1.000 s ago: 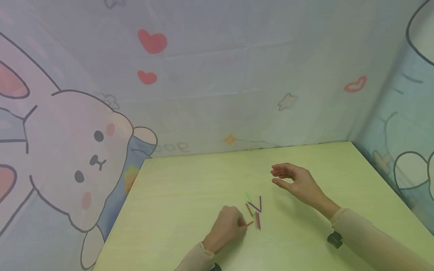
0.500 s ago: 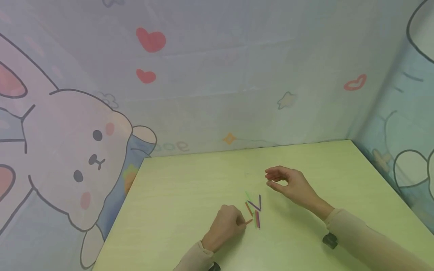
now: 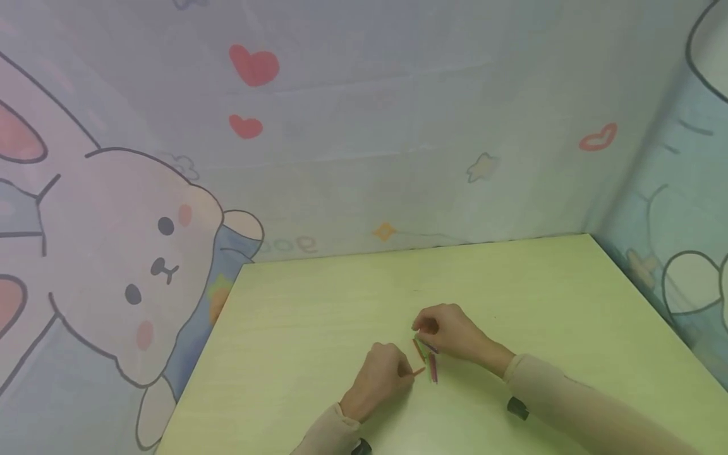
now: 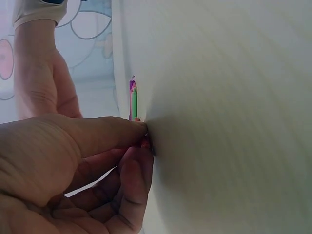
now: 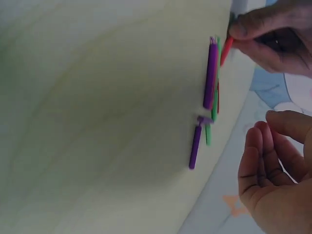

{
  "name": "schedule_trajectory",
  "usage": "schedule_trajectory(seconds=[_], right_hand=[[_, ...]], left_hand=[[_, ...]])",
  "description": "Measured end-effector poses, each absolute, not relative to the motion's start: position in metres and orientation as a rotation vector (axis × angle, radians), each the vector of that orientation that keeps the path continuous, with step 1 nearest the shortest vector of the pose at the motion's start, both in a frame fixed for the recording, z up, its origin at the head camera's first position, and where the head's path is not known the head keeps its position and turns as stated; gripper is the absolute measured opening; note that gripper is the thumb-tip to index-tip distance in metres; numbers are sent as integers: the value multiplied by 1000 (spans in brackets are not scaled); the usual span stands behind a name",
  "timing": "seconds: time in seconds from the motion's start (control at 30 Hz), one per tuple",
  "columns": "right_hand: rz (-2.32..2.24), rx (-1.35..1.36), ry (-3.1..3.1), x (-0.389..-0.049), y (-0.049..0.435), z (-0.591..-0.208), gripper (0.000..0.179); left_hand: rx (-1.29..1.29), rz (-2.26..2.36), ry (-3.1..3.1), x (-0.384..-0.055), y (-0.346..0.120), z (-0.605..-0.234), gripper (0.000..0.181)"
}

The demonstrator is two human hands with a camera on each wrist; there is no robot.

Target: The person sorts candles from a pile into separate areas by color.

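Note:
My left hand (image 3: 378, 380) pinches an orange-red stick (image 3: 419, 371) between thumb and fingers, low over the table. Beside it lies a loose group of thin coloured sticks: a purple stick (image 5: 210, 75), a green stick (image 5: 208, 135) and a separate dark purple stick (image 5: 195, 147) among them. Some have small narrow tips, like little candles. Over the far end of the group, my right hand (image 3: 455, 332) bends inward and covers part of it in the head view. In the right wrist view its thumb and fingers are apart, with nothing between them.
The sticks lie on a pale yellow-green table (image 3: 307, 309). A printed cloth backdrop (image 3: 341, 126) with hearts and a rabbit stands along the far edge, and a side panel (image 3: 671, 208) rises at the right.
My right hand has moved left and toward me, from beyond the sticks to over their far end, its thumb and fingertips drawing closer. The left hand stays in place with the orange-red stick.

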State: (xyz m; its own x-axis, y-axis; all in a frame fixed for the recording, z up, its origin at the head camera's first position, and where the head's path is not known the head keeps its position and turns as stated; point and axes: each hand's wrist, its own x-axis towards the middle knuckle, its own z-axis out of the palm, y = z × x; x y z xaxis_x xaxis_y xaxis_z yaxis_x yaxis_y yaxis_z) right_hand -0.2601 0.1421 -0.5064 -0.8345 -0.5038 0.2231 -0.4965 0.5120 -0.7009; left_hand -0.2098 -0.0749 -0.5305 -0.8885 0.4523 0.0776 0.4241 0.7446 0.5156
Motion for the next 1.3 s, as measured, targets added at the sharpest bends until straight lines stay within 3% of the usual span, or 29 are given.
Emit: schedule_trajectory(seconds=[0.27, 0.47, 0.93, 1.2, 1.3], right_hand=[[-1114, -848, 2725, -253, 126, -517, 12], [-1119, -769, 2686, -248, 121, -520, 18], [-1024, -628, 2792, -248, 117, -526, 29], [-836, -527, 2912, -243, 112, -519, 35], [-824, -521, 2927, -243, 111, -518, 35]], left_hand=[[800, 844, 2895, -221, -80, -551, 8], [721, 862, 2849, -212, -76, -533, 9], [769, 829, 2913, -208, -75, -528, 13], [809, 898, 2912, -239, -85, -594, 15], [813, 896, 2903, -235, -85, -584, 14]])
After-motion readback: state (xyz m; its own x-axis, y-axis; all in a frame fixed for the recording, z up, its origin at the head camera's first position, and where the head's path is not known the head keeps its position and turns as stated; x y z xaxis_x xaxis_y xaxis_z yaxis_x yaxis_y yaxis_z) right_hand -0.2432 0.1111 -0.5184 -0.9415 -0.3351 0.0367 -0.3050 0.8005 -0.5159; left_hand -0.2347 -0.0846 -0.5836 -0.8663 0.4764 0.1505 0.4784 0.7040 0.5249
